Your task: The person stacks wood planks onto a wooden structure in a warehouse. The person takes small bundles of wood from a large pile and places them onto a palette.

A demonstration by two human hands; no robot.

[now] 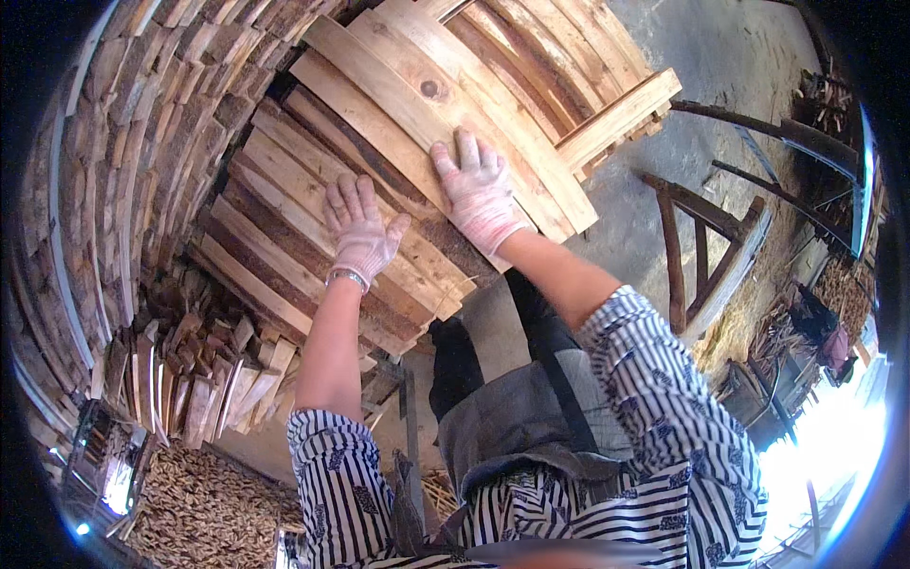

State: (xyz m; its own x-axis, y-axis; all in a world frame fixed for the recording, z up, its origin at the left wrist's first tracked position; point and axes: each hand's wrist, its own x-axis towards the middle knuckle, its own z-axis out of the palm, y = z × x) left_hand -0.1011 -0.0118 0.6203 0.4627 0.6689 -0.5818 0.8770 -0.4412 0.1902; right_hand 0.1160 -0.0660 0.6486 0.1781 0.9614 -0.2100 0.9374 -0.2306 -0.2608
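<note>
Both my hands wear pale work gloves, stained pink in places. My left hand [360, 230] lies flat with fingers stretched on the bark-edged planks [275, 218], which lie side by side. My right hand [479, 194] rests, fingers extended, at the near left edge of a pale smooth board [417, 104]. That board has a dark knot and lies among other light boards on top of the stack. Neither hand is wrapped round a board. The undersides of the fingers are hidden.
Stacked timber [142, 123] forms a wall at the left. Short offcuts [204, 384] are heaped below it. A short crosspiece [621, 123] lies over boards at the far right of the stack. A wooden trestle frame [701, 247] stands on the floor to the right.
</note>
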